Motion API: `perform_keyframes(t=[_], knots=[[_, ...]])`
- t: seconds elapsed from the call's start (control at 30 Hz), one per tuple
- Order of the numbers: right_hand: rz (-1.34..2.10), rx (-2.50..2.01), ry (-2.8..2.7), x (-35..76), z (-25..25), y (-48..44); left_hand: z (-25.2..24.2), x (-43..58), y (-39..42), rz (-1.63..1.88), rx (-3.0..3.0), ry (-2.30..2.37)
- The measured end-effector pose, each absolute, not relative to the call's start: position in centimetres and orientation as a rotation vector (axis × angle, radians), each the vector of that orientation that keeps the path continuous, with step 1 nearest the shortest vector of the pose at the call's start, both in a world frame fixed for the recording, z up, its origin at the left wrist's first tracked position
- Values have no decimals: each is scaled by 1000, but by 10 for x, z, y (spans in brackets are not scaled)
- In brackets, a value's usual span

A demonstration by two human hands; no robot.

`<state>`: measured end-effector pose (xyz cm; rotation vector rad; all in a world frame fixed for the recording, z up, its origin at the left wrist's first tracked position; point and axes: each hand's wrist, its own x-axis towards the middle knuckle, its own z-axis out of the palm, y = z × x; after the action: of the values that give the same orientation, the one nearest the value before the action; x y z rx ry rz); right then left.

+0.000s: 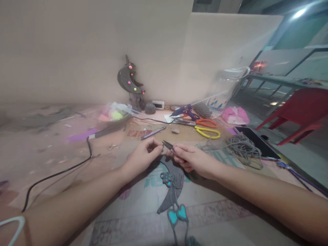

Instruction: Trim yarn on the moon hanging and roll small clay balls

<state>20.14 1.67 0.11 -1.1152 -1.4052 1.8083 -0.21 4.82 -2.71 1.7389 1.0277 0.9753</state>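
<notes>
My right hand (191,158) is closed around a small pair of snips (168,146), whose dark pointed blades aim up and to the left. Close to the blade tips, my left hand (146,152) pinches thumb and fingers together; whatever lies between them is too small to make out. Below both hands a grey crescent moon (172,188) wrapped in yarn lies flat on the cardboard (212,218). On it sits a yarn flower (166,178) with a turquoise centre. Two turquoise hearts (177,214) edged in grey cord hang from its lower part.
Yellow-handled scissors (208,132), orange-handled scissors (206,123), a glue gun (185,111) and a pen (153,133) lie behind my hands. Loose grey yarn (242,148) spreads beside a phone (256,141) at right. Another decorated moon (129,80) stands against the wall. A black cable (58,173) crosses the left side.
</notes>
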Motion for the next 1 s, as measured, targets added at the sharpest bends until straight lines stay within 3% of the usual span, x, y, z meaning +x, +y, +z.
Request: perform_keyframes(t=[1.0], knots=[[1786,-1125,-1400,198,-2,13,-22,-1,45,969,1765,1031]])
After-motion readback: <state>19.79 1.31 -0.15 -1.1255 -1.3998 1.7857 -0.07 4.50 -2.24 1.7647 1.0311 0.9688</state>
